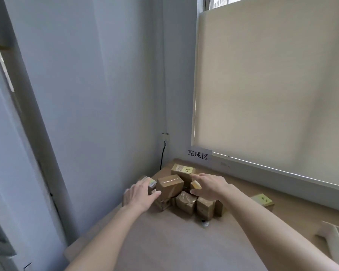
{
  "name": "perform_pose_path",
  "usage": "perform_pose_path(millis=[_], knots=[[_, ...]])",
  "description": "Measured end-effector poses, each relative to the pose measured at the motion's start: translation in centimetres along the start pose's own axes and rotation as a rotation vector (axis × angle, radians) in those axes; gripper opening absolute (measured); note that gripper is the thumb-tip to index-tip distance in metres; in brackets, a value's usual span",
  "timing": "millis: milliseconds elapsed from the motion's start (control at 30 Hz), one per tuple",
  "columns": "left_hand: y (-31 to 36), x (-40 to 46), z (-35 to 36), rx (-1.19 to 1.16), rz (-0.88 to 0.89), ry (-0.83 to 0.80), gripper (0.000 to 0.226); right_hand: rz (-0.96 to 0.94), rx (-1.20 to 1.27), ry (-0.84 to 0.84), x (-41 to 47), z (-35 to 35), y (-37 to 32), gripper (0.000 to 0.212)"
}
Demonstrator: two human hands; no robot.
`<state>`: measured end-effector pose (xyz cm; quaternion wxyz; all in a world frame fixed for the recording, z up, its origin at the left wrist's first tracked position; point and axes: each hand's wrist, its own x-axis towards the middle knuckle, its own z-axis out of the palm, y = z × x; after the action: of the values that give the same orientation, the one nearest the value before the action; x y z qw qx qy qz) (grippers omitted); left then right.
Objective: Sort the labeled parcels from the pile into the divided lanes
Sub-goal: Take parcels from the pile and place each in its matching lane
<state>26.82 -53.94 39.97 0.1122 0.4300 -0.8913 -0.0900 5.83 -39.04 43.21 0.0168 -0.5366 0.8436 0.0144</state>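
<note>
A pile of small brown taped cardboard parcels (186, 202) lies in the far left corner of the table. One tilted parcel (169, 187) sits on top of the pile. Behind it stands a parcel with a yellow label (182, 170). My left hand (139, 196) reaches in from the left with straight fingers, its thumb touching the tilted parcel's lower left edge. My right hand (209, 185) reaches in from the right, thumb and forefinger spread apart on either side of a small yellow-labelled parcel (195, 185). White lane dividers (337, 237) show at the lower right.
A lone parcel with a yellow label (262, 200) lies to the right by the window sill. A paper sign (199, 156) is stuck below the blind. A small round object (204, 223) sits in front of the pile. A black cable (162, 153) hangs down the corner wall.
</note>
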Motion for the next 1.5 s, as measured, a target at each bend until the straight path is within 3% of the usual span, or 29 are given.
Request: perform_pose_path(millis=[233, 733, 1100, 1500], knots=[[-2.3, 9.4, 5.7, -0.007, 0.023, -0.093, 0.071, 0.125, -0.015, -0.067, 8.8, 3.7, 1.1, 0.068], [-9.0, 30.8, 21.3, -0.138, -0.003, -0.319, 0.075, 0.188, 0.032, -0.244, 31.2, 15.5, 1.1, 0.060], [-9.8, 37.5, 30.6, -0.277, -0.098, -0.417, 0.082, 0.229, 0.082, -0.313, 41.3, 22.2, 4.2, 0.068], [-10.7, 40.4, 35.3, -0.403, -0.163, -0.490, 0.090, 0.238, 0.148, -0.400, 48.0, 27.2, 5.9, 0.074]])
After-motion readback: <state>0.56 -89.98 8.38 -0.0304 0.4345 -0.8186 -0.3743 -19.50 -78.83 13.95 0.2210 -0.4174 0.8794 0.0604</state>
